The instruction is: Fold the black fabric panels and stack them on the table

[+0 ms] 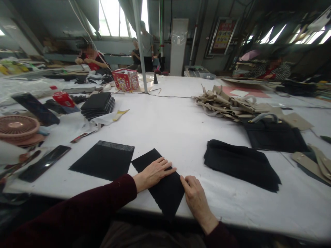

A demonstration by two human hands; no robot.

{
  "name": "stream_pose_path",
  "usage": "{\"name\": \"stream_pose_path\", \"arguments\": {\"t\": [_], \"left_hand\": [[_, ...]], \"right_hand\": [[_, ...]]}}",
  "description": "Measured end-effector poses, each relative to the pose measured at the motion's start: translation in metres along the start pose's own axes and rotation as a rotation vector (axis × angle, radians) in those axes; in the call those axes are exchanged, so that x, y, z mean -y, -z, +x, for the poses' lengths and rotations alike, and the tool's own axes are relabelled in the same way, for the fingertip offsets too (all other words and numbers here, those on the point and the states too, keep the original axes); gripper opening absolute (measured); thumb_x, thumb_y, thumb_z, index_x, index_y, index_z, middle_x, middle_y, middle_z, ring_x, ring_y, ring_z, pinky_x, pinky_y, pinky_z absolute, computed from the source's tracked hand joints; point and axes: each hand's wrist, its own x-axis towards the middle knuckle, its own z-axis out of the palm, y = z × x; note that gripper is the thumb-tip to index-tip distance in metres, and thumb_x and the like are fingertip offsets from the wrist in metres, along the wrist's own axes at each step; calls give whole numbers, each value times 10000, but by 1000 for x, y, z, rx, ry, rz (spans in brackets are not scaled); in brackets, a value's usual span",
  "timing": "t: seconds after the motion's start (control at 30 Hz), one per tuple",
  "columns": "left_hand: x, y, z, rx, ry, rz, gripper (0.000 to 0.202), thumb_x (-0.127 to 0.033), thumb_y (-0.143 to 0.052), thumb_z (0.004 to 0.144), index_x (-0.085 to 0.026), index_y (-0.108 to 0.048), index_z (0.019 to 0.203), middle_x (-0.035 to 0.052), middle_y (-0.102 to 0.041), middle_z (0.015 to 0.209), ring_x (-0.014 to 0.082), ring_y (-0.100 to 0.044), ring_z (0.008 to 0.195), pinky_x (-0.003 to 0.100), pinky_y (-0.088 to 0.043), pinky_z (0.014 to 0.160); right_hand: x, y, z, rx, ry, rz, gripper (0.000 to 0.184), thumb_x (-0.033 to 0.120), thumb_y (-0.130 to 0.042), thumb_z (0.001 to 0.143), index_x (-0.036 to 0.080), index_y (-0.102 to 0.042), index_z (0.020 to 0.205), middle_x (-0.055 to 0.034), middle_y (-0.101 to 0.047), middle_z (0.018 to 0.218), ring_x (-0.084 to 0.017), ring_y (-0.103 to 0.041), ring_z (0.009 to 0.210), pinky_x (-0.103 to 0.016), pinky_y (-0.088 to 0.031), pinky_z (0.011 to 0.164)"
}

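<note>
A black fabric piece lies slanted at the near edge of the white table. My left hand rests flat on its upper part, fingers stretched out and open. My right hand sits at the piece's right edge, fingers curled in a pinch on the edge. A second black fabric piece lies flat just left of my left hand. To the right, apart from my hands, is a stack of black fabric pieces.
A black bag and a heap of beige straps lie at the right. A phone, a pink fan, a black stack and a red box are at the left. Other people sit and stand at the far end.
</note>
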Motion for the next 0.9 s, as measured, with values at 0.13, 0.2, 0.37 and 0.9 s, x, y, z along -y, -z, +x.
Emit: {"name": "stream_pose_path", "arguments": {"t": [0.13,0.2,0.37,0.9], "left_hand": [[-1,-4,2,-6,-32,-28,444,-123,-410,958,-203,-414,1394,75,-543,1262,207,-500,1091,337,-393,996],[-3,-7,3,16,-31,-37,454,-102,-391,952,-185,-401,1398,83,-544,1248,203,-514,1062,327,-432,951],[-8,-9,4,100,-16,-12,486,-92,-397,945,-165,-358,1424,83,-560,1101,212,-534,982,323,-480,848],[-22,-3,9,115,-23,96,633,-76,-451,894,-300,-314,1470,78,-518,1062,248,-500,985,379,-422,900]], "right_hand": [[-1,3,-3,-8,-8,9,353,35,-350,945,98,-570,1214,-91,-525,900,-215,-477,850,-358,-451,751],[-1,4,-4,-2,-16,11,341,35,-367,941,96,-583,1196,-91,-526,894,-213,-480,845,-353,-449,747],[1,9,-5,26,-38,0,326,40,-393,935,89,-595,1186,-94,-525,890,-222,-475,851,-357,-439,758],[2,34,-32,67,-157,61,291,67,-376,952,125,-612,1113,-82,-532,889,-220,-468,843,-361,-395,747]]}}
